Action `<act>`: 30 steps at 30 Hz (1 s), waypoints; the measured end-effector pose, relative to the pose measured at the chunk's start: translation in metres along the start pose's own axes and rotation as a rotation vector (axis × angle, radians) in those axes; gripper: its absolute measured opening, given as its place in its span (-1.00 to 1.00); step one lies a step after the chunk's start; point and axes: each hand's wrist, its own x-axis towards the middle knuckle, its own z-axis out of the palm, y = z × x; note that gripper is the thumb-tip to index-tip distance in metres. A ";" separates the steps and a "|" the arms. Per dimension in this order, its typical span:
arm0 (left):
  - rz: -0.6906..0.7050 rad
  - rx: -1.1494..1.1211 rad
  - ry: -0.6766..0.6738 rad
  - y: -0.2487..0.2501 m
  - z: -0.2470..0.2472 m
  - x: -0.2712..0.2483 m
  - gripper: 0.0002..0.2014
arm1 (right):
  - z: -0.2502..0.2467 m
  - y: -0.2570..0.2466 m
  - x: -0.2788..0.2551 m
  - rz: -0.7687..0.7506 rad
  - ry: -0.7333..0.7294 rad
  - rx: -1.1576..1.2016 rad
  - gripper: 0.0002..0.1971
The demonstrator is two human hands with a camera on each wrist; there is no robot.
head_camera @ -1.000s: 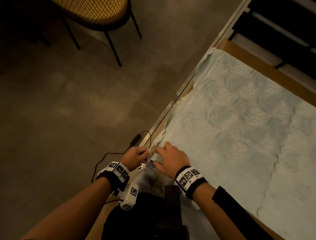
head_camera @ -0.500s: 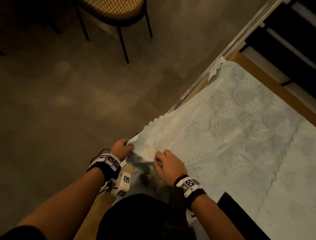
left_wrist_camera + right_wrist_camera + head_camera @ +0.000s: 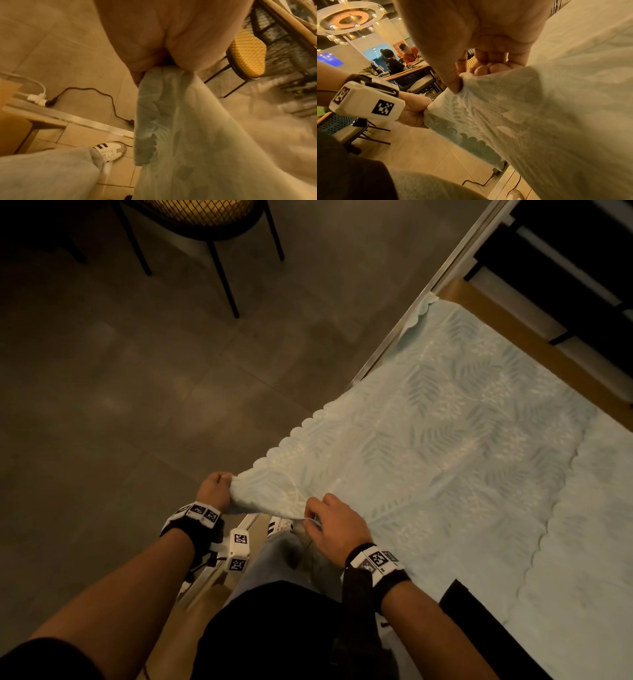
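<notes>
The thin, pale blue-green tablecloth with leaf print and scalloped hem (image 3: 445,440) lies spread over the wooden table (image 3: 496,316), its near corner lifted past the table's edge. The left hand (image 3: 214,489) bunches that corner in a closed fist. The right hand (image 3: 337,527) pinches the hem just beside it, thumb against curled fingers. The cloth's length runs away from both hands, so a pull would likely draw it toward the person.

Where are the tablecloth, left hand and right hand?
tablecloth (image 3: 445,457), head view, flat leaf-patterned middle.
left hand (image 3: 214,491), head view, back of the fist gripping the tablecloth's corner.
right hand (image 3: 335,525), head view, back of the hand pinching the tablecloth's edge.
</notes>
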 end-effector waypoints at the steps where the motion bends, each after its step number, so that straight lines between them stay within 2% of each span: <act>1: 0.029 0.009 0.036 0.002 0.000 0.001 -0.70 | 0.000 0.000 0.000 -0.001 0.003 0.004 -0.87; 3: 0.046 -0.003 0.098 0.006 -0.001 0.003 -0.71 | 0.000 0.000 0.000 -0.004 0.008 0.008 -0.87; 11: -0.057 -0.050 0.275 0.003 -0.025 0.008 -0.66 | 0.002 0.003 -0.001 -0.016 0.031 0.027 -0.89; 16: -0.158 -0.116 0.325 -0.009 -0.072 0.018 -0.66 | 0.002 0.004 0.000 -0.018 0.039 0.048 -0.89; 20: -0.206 -0.009 0.203 -0.015 -0.089 0.013 -0.67 | 0.001 0.005 -0.002 -0.009 0.039 0.066 -0.89; 22: -0.179 0.148 0.035 -0.019 -0.082 0.004 -0.68 | -0.002 0.007 -0.002 0.007 0.000 0.132 -0.88; 24: -0.119 0.323 -0.078 -0.025 -0.066 -0.006 -0.79 | -0.007 0.013 -0.003 0.021 -0.041 0.248 -0.85; 26: -0.064 0.405 -0.180 -0.022 -0.047 -0.035 -0.76 | -0.014 0.023 -0.008 0.032 -0.049 0.404 -0.87; 30: 0.062 0.571 -0.295 0.008 -0.019 -0.050 -0.71 | -0.042 0.050 -0.016 0.024 0.078 0.592 -0.92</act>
